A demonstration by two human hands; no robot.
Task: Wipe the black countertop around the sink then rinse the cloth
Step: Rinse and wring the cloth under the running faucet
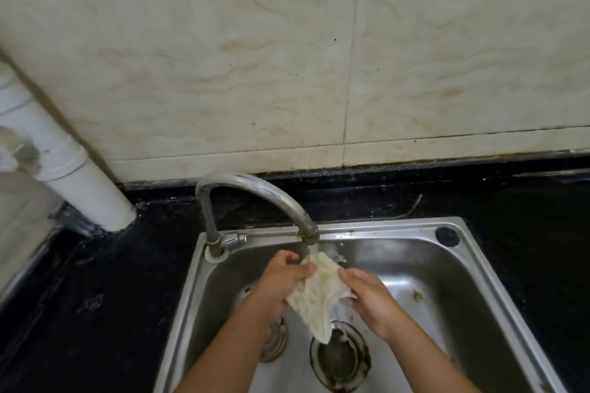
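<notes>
Rinsing is under way low in the middle of the frame: a pale cloth (314, 293) is stretched between two hands over a steel sink (472, 252), directly beneath the spout of a curved metal tap (255, 191), where a thin stream of water seems to fall on its upper edge. The left hand (284, 281) grips the cloth's left side with curled fingers; the right hand (367, 297) holds the right side, fingers folded round the fabric. One corner of the cloth hangs down toward the round drain (340, 357) at the lower centre. The cloth looks soft, limp and soaked, so probably heavier than when dry and prone to dripping; bunching it by its edges should suit wringing. Black counter (111, 281) surrounds the sink, and a white pipe (79, 175) stands at the left against the cream tiled wall (287, 57).
</notes>
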